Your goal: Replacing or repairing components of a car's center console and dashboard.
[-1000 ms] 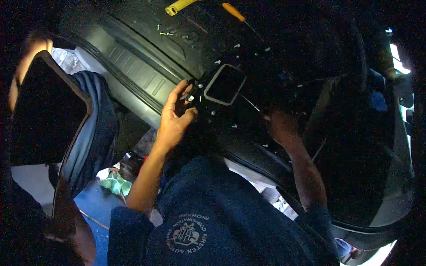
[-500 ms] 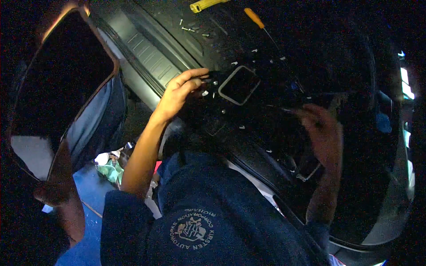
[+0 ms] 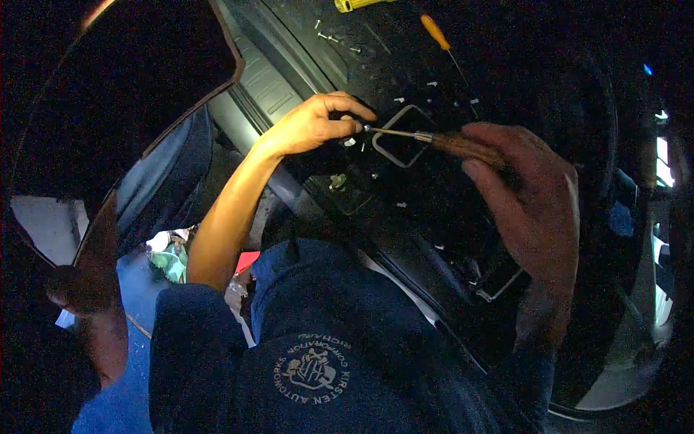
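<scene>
The right hand (image 3: 531,177) grips a screwdriver (image 3: 423,137) by its brown handle, fingers closed around it. The shaft points toward the left hand (image 3: 312,129) and crosses above a grey rounded frame (image 3: 388,154). The tip of the shaft is at a small bright screw (image 3: 367,128), just beside the left thumb. Contact between tip and screw cannot be confirmed.

The left hand is bent, with thumb and forefinger set a narrow gap apart next to the screw. Whether they pinch a part cannot be determined, because the area between them is dark.

The frame lies on the dark vehicle floor (image 3: 390,76), inward of the near edge. A ribbed sill (image 3: 273,90) runs along that edge, to the left of the left hand. Loose screws (image 3: 330,38) lie near the sill. Farther in from the near edge, a second screwdriver with an orange handle (image 3: 435,32) points toward the frame. A yellow tool (image 3: 359,4) lies beyond the loose screws, partly cut off by the view. White clips (image 3: 432,84) are spread around the frame.

Outside the near edge, at left, a co-worker's hand (image 3: 66,288) is beside a large dark panel (image 3: 130,108).
</scene>
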A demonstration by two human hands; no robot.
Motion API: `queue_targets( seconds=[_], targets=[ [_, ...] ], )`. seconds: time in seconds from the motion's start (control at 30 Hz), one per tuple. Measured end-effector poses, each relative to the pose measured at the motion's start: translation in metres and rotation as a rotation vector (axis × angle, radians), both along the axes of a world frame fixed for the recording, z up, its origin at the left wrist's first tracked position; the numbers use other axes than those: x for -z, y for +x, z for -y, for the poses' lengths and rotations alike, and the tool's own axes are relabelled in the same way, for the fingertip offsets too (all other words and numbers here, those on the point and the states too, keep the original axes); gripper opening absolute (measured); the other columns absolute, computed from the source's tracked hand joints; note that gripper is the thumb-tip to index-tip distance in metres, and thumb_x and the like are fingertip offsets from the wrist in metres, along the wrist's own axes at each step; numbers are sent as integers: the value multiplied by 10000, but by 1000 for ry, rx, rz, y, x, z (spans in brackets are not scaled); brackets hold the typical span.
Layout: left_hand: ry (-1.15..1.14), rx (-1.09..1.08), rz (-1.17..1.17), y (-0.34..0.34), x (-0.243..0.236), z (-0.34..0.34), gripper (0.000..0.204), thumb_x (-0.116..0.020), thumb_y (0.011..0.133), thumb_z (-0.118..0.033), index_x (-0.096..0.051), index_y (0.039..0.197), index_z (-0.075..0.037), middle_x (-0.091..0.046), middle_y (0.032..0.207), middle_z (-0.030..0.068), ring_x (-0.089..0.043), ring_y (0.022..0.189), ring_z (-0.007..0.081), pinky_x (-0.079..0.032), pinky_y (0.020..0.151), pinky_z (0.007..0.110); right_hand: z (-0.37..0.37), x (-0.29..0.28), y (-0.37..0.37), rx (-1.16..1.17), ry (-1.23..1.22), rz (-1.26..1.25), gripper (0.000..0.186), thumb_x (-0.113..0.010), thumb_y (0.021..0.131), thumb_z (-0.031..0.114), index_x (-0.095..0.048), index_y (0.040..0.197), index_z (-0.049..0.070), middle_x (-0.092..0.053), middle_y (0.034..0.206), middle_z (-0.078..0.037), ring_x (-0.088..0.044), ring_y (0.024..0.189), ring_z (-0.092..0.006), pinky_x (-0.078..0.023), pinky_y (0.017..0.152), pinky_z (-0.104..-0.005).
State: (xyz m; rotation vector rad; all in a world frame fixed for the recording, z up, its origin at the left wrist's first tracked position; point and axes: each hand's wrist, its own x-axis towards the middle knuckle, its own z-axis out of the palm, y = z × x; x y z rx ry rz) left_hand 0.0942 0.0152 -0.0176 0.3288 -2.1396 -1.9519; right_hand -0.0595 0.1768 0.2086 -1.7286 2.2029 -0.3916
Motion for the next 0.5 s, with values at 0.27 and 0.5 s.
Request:
queue_targets(
  seconds=[0.27, 0.5],
  targets=[
    [74, 89, -30, -4, 2, 2, 183, -577, 825, -77, -651, 984, -25, -587, 950, 64, -544, 927, 174, -414, 839, 281, 17, 1, 4, -148, 55, -92, 221, -646, 797, 88, -640, 1008, 21, -650, 944, -132, -648, 872, -258, -498, 773, -341],
    [25, 33, -27, -3, 1, -2, 167, -559, 822, -66, -641, 961, -21, -601, 940, 62, -553, 935, 168, -426, 834, 285, 21, 1, 1, -145, 26, -16, 223, -645, 797, 89, -641, 1008, 18, -652, 922, -128, -648, 852, -244, -496, 764, -328]
  ],
)
